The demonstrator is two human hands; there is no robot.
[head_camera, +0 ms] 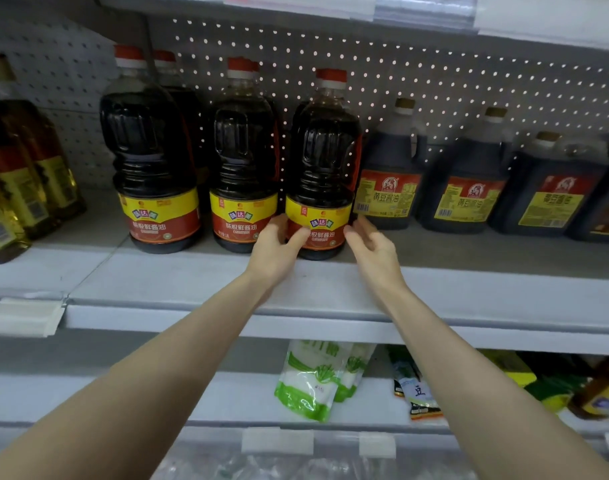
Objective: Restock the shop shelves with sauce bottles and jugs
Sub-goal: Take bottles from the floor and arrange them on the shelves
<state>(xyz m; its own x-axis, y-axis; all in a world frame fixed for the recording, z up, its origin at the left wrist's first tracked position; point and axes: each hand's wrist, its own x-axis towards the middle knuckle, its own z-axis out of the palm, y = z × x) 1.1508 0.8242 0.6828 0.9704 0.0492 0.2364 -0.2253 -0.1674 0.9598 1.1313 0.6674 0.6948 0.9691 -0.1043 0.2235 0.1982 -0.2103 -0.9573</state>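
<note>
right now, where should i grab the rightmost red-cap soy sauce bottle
Probably the ribbed waist above the label of the soy sauce bottle, reached from the front and clasped on both sides. It stands upright near the shelf edge, with little room beside it, and the indented ribs give purchase.

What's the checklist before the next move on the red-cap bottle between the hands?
1. Red-cap bottle upright on shelf: ok.
2. Its label faces front: ok.
3. Left hand holds it, thumb on label: ok.
4. Right hand touching it: cannot tell; fingers relaxed alongside.
5. Clear of dark jug on its right: cannot tell.
6. Base behind shelf edge: ok.
</note>
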